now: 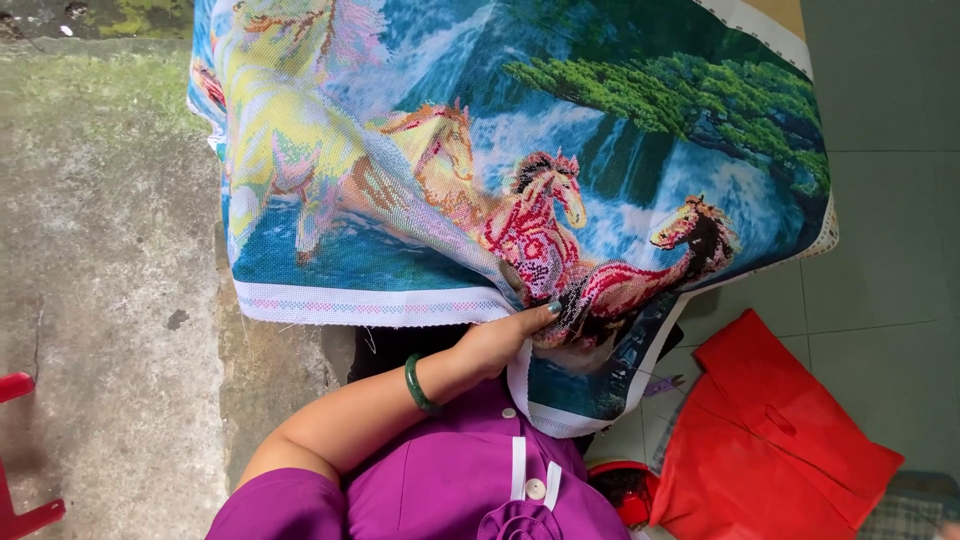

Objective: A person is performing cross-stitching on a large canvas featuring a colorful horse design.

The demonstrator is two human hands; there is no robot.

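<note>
Pinching the lower edge of a colourful cross-stitch canvas (520, 150) with horses and a waterfall, the left hand (500, 340) closes its grip on the cloth, which drapes over the lap. The right hand seems hidden beneath it, so I cannot tell its grip. 1 red bag (770, 440) lies on the tiled floor (880, 250) nearby.

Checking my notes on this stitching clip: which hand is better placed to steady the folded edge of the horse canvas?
Probably the left hand: it already grips the embroidered canvas at its folded edge. The right hand isn't visible, likely under the cloth.
</note>
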